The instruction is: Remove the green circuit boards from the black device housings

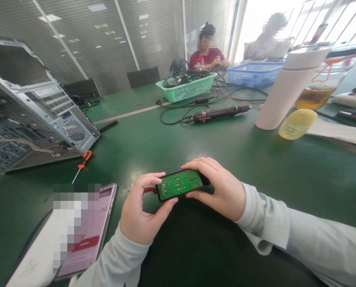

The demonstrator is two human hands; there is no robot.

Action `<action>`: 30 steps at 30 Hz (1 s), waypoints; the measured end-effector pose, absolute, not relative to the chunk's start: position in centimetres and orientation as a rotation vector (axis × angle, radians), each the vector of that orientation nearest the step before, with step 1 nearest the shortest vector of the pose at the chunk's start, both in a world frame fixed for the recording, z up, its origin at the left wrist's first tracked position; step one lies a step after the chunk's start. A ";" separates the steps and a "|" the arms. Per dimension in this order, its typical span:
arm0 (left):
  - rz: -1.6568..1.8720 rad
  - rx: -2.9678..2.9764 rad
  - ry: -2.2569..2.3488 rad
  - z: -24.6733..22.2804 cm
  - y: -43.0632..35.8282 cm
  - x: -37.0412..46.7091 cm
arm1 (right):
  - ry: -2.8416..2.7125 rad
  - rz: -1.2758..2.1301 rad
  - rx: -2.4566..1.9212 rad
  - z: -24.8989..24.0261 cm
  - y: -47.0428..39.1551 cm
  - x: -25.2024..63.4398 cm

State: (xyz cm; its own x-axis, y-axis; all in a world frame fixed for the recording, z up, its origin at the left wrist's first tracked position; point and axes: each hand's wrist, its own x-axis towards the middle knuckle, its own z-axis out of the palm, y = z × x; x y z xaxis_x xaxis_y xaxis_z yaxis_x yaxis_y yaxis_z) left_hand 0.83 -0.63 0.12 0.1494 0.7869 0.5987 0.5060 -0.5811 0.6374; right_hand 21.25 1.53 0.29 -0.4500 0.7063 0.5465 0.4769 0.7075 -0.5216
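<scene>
Between my two hands is a green circuit board (178, 184) set in a shallow black case (206, 182), its soldered side facing up. My left hand (142, 209) grips the left end, with the thumb at the near edge and fingers at the far edge. My right hand (218, 185) is closed around the right end in the same way. The underside of the case is hidden. To the left of my left hand lies a phone (89, 235) with its screen lit, next to a white object (36, 259) that is partly blurred.
An open computer case (46, 107) stands at left, an orange-handled screwdriver (84, 161) beside it. Ahead lie a corded electric screwdriver (216, 114), a green basket (190, 91) of cables and a blue basket (252, 76). A white tumbler (288, 91) stands right. Two people sit beyond.
</scene>
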 end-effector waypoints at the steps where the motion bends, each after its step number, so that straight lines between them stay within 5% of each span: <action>1: 1.403 2.139 1.249 0.1 -0.6 0.8 | -2.133 0.382 -0.896 0.3 1.5 21.3; 18: 1.345 2.171 1.216 0.3 -0.4 0.2 | -1.940 0.612 -0.958 0.4 0.8 21.0; 30: 1.050 2.144 1.188 -0.1 -0.1 0.0 | -1.234 1.616 -1.170 0.8 1.9 20.8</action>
State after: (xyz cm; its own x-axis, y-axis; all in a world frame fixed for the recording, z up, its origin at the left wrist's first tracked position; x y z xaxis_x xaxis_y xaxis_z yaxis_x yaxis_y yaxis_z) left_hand 0.02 -0.14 -0.09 0.3322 0.8569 0.3942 0.4971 -0.5142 0.6989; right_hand 20.81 1.86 0.80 -0.2771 0.9380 -0.2083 -0.0467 -0.2297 -0.9721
